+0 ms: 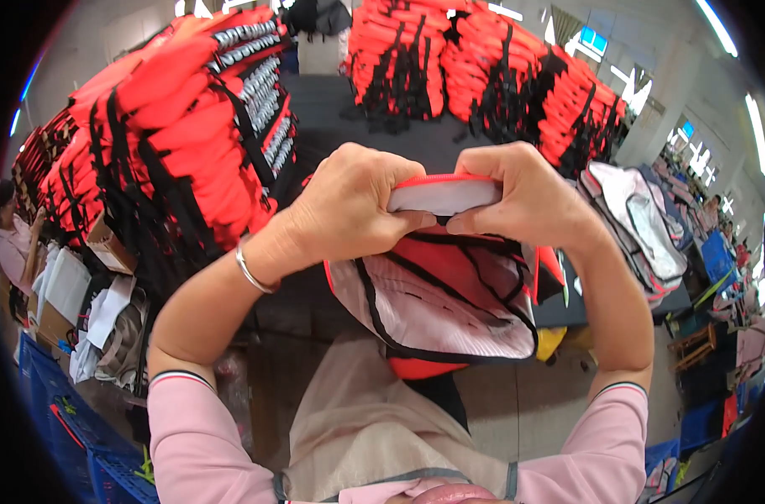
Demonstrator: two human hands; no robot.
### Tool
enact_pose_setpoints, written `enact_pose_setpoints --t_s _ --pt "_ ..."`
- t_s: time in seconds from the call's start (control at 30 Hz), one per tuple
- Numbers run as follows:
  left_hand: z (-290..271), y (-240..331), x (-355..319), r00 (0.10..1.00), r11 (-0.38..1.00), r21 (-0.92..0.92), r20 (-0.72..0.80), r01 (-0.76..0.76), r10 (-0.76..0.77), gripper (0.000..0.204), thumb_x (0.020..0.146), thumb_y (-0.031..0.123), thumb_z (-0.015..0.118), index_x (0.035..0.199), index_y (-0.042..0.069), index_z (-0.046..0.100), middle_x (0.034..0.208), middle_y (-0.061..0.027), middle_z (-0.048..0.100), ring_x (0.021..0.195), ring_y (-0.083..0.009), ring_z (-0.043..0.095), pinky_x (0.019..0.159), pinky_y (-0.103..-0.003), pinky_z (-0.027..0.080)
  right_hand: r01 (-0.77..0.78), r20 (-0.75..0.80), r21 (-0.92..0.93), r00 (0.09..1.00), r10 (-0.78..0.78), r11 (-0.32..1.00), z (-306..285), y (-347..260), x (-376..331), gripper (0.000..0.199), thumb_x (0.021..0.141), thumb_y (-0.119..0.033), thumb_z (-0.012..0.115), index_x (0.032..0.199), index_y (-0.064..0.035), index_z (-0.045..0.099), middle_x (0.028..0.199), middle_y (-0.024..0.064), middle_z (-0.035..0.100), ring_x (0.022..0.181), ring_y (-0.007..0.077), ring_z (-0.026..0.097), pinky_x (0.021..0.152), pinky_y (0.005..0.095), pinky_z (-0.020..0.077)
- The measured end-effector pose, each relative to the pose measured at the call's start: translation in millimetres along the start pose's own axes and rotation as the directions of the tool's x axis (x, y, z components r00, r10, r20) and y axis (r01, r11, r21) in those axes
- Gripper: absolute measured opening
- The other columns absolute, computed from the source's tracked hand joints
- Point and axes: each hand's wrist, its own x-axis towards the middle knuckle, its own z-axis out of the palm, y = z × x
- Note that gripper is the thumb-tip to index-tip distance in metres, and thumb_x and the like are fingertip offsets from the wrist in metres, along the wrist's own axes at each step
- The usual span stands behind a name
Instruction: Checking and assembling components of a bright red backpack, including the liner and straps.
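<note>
A red bag (449, 311) with pale lining and black-bound edges hangs open before me, its inside facing up. My left hand (353, 202) grips one end of a pale panel with a red edge (445, 195) at the bag's top. At the panel's other end, my right hand (517, 193) pinches it between thumb and curled fingers. Both thumbs come close together under the panel, which is stretched between the hands. The fingertips behind it are hidden. A silver bangle (252, 267) circles my left wrist.
A dark table (323, 118) lies ahead. Tall stacks of red bags with black straps (172, 143) stand left, more bag piles (483, 67) at the back. Pale-lined pieces (634, 218) lie right. Blue crates (55, 412) and a cardboard box (109, 245) are at left, with another person (17, 244) beyond.
</note>
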Motion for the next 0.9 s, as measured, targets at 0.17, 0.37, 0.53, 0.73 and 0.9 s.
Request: enact_pose_setpoints --t_s 0.17,0.37,0.53,0.73,0.9 --pt "-6 -8 6 0.914 0.897 0.407 -0.273 -0.171 0.298 0.026 0.071 0.007 0.070 0.096 0.010 0.065 0.083 -0.0073 0.063 0.066 -0.0318 0.065 0.055 -0.040 0.053 0.185 -0.491 -0.395 0.785 -0.377 0.900 20 -2 7 0.019 0.074 -0.005 0.074 0.084 -0.0033 0.057 0.075 0.0151 0.060 0.068 0.0357 0.062 0.060 0.0403 0.0499" --pt "-2 -20 4 0.641 0.799 0.559 -0.534 -0.221 0.551 0.029 0.062 -0.005 0.065 0.087 0.006 0.057 0.079 -0.0043 0.060 0.059 -0.0225 0.063 0.049 -0.032 0.050 0.262 -0.576 -0.620 0.487 -0.656 0.739 51 6 16 0.019 0.071 -0.001 0.074 0.080 -0.0055 0.058 0.069 0.0072 0.055 0.056 0.0264 0.058 0.049 0.0337 0.0472" --pt "17 -13 -6 0.722 0.901 0.390 -0.566 -0.191 0.398 0.030 0.060 -0.004 0.069 0.080 0.008 0.050 0.073 -0.0029 0.056 0.062 -0.0223 0.061 0.059 -0.033 0.049 0.233 -0.548 -0.755 0.290 -0.785 0.613 48 18 21 0.020 0.064 0.006 0.067 0.075 -0.0054 0.055 0.069 0.0043 0.050 0.053 0.0196 0.054 0.045 0.0303 0.0438" --pt "-2 -14 -10 0.732 0.849 0.459 -0.478 -0.263 0.485 0.024 0.057 -0.005 0.062 0.073 0.008 0.051 0.065 -0.0029 0.047 0.053 -0.0214 0.052 0.048 -0.032 0.043 0.089 -0.406 -0.892 0.277 -0.871 0.444 45 36 19 0.020 0.058 0.000 0.060 0.065 -0.0096 0.045 0.064 0.0019 0.036 0.051 0.0157 0.042 0.044 0.0274 0.0339" --pt "4 -15 -14 0.616 0.781 0.540 -0.510 -0.313 0.600 0.027 0.049 -0.003 0.061 0.072 0.007 0.049 0.064 -0.0040 0.046 0.052 -0.0205 0.050 0.046 -0.030 0.040 0.008 -0.519 -0.840 0.284 -0.806 0.543 57 38 9 0.020 0.059 0.000 0.059 0.066 -0.0100 0.043 0.064 0.0033 0.035 0.053 0.0185 0.043 0.046 0.0292 0.0351"
